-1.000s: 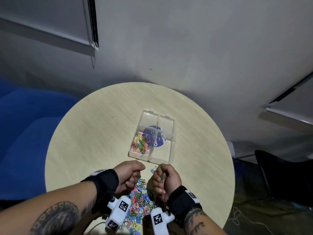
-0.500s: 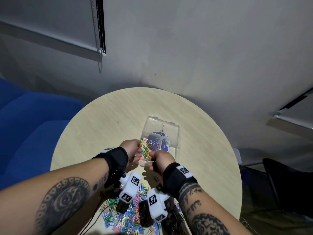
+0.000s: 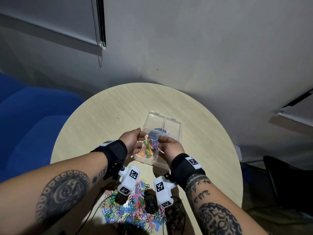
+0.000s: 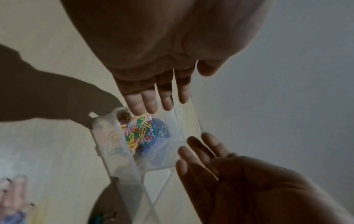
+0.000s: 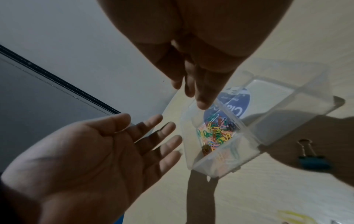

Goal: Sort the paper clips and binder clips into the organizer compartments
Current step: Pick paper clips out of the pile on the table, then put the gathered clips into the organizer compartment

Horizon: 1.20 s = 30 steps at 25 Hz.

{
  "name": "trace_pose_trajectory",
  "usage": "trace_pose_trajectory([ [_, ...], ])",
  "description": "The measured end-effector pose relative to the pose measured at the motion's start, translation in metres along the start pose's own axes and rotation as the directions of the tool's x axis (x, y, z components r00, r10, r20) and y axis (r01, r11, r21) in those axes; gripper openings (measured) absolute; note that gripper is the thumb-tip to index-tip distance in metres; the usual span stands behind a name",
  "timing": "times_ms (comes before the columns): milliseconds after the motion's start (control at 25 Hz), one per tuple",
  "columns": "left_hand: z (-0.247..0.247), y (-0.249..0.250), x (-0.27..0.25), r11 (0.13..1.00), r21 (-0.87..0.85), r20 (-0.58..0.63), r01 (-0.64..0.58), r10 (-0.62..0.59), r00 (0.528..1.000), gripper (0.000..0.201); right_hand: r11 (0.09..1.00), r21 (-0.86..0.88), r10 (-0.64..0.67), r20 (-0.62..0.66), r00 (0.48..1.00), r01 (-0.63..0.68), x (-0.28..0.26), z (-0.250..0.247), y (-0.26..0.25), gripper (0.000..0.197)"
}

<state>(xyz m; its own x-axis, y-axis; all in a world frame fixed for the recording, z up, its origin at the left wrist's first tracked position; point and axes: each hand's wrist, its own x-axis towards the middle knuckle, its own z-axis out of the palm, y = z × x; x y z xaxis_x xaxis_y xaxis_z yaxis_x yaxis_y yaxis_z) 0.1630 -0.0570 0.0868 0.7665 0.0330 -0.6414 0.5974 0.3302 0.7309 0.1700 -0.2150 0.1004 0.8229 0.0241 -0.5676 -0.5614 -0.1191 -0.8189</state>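
Here, round wooden table [image 3: 105, 119] carries everything; blue seat [image 3: 25, 119] sits off its left side, dark chair [image 3: 288, 180] off its right.

Organizer [image 3: 171, 126], clear plastic w/ two compartments and a blue round label under its base, stands near table centre. Its left compartment holds a heap of coloured paper clips [image 3: 148, 148]; the right one looks empty apart from the label showing through.

Both forearms reach in from the near edge, each w/ a black wrist strap and a white tagged camera block.

Left hand [image 3: 131, 141] is at the organizer's left wall, fingers [image 4: 149, 100] straight and spread, tips over the clip compartment's rim; it holds nothing. Wrist view shows the palm wide, but can't tell if the tips actually touch the plastic.

Right hand [image 3: 171, 146] is at the organizer's near-right part, fingers [image 5: 203, 97] extended down toward the divider, holding nothing visible. Thumb and tips are just beside the rim; contact unclear.

Pile [image 3: 132, 206] of mixed clips, many colours, lies on the table nearer the person than the organizer, partly under the camera blocks.

One blue binder clip [image 5: 312, 159], silver handles up, lies alone on the table just beside the organizer's near-right corner.
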Motion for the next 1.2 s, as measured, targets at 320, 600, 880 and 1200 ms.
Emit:
trace_pose_trajectory([
  [320,-0.062,-0.072,-0.035,0.423,0.903,0.034,-0.077,0.109,0.993,0.015,0.786,-0.613,-0.006,0.123,0.992,0.081,-0.035,0.002,0.082,0.013],
  [600,-0.054,-0.112,-0.034,-0.085,0.981,0.179,-0.174,0.05,0.983,0.014,0.217,-0.952,-0.007,0.219,0.976,0.215,-0.024,0.014,0.11,0.013],
  [880,-0.043,-0.133,-0.02,-0.138,0.977,0.175,-0.16,0.104,0.979,0.026,0.271,-0.943,0.032,0.21,0.977,0.194,-0.031,-0.002,0.13,0.027],
  [1200,-0.048,-0.138,-0.017,-0.207,0.949,0.251,-0.238,0.039,0.967,0.024,0.381,-0.906,-0.046,0.18,0.983,0.183,-0.026,-0.026,0.132,0.02],
])
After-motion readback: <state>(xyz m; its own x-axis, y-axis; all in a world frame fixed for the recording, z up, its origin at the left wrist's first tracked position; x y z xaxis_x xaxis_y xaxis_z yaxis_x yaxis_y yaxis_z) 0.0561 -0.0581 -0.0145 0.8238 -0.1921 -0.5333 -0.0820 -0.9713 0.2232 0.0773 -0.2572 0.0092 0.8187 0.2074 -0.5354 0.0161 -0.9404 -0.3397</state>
